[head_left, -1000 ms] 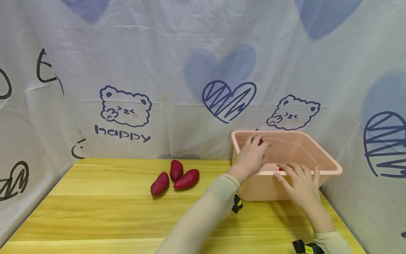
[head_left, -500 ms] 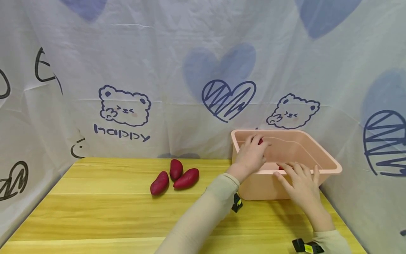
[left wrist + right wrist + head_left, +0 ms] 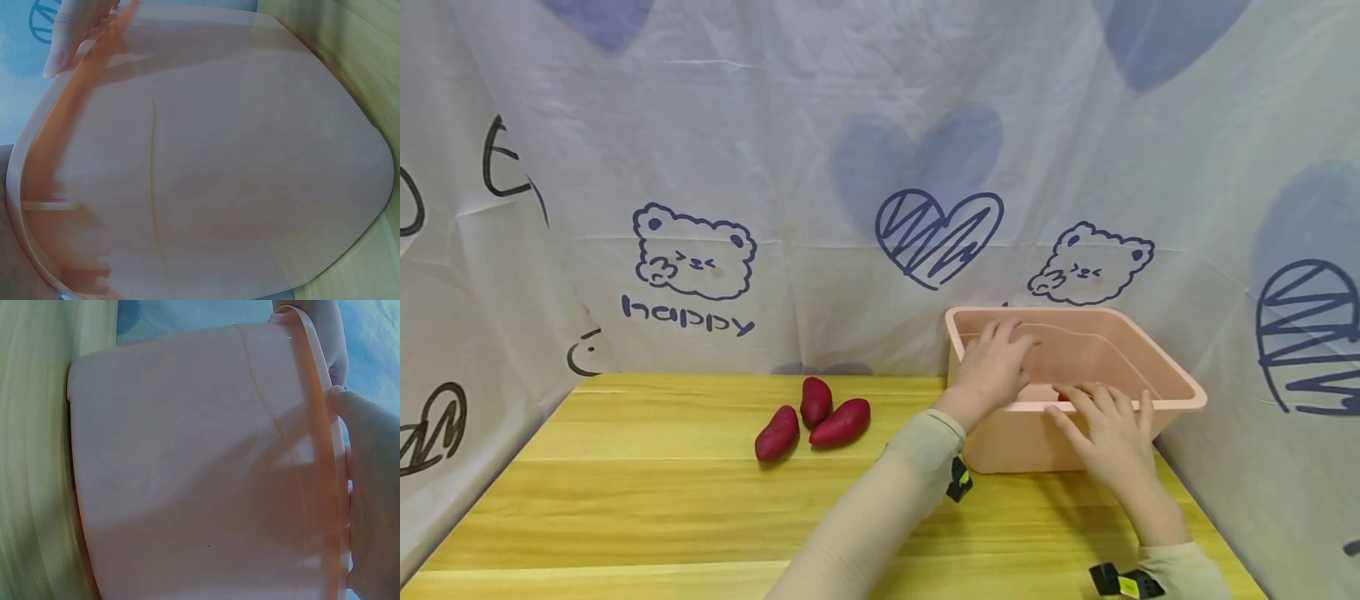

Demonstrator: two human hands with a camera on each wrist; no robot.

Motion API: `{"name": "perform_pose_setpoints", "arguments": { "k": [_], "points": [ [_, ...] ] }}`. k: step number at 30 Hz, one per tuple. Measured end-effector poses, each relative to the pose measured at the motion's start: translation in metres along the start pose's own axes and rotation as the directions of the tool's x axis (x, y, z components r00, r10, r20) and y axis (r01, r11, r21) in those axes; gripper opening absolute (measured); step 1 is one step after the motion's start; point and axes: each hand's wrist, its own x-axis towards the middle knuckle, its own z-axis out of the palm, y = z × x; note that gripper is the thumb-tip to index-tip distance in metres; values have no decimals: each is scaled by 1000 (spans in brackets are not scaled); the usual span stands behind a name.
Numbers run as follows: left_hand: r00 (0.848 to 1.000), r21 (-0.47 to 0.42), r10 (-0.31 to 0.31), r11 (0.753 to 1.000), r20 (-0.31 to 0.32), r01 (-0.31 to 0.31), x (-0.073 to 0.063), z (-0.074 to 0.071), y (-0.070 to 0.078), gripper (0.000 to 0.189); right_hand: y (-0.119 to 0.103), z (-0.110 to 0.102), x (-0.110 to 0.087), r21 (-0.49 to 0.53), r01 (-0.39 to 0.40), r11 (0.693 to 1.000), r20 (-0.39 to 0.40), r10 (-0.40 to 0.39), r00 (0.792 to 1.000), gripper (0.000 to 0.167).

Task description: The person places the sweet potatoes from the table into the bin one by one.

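Observation:
A peach-coloured plastic bin (image 3: 1015, 446) stands on the wooden table at the right. My left hand (image 3: 996, 367) reaches over its left end, fingers spread inside, with no red showing between them now. My right hand (image 3: 1108, 437) lies over the near rim, fingers loosely spread and reaching inside. In the right wrist view its thumb (image 3: 359, 415) is at the bin's rim (image 3: 334, 487). A bit of a red sweet potato (image 3: 1062, 397) shows beside the right fingertips; the near wall hides the rest. In the left wrist view the bin's outer wall (image 3: 219, 137) fills most of the picture.
Three red sweet potatoes lie close together on the table (image 3: 662, 500), left of the bin: one at the left (image 3: 777, 434), one behind (image 3: 816, 402), one at the right (image 3: 840, 423). A printed cloth (image 3: 820, 167) hangs behind the table and along both sides.
The red sweet potato that showed between my left fingers is out of sight now. Both hands and the bin have stayed nearly in place.

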Motion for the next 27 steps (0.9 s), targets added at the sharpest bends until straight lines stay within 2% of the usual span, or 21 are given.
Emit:
{"name": "perform_pose_setpoints", "arguments": {
  "k": [6, 16, 21, 27],
  "points": [
    [1000, 7, 7, 1000, -10, -7, -1, 1, -1, 48, 0, 1, -1, 1, -3, 1000, -1, 3, 1000, 50],
    [997, 30, 26, 999, -77, -24, -2, 2, -2, 38, 1, 0, 2, -8, -3, 1000, 4, 3, 1000, 49],
    [996, 20, 12, 1000, -87, -10, -2, 2, -3, 35, 1, 0, 1, -6, -8, 1000, 8, 8, 1000, 48],
    [996, 32, -32, 999, -79, 34, -5, 1, -4, 36, 0, 0, 1, 0, -11, 1000, 7, 11, 1000, 47]
  ]
}}
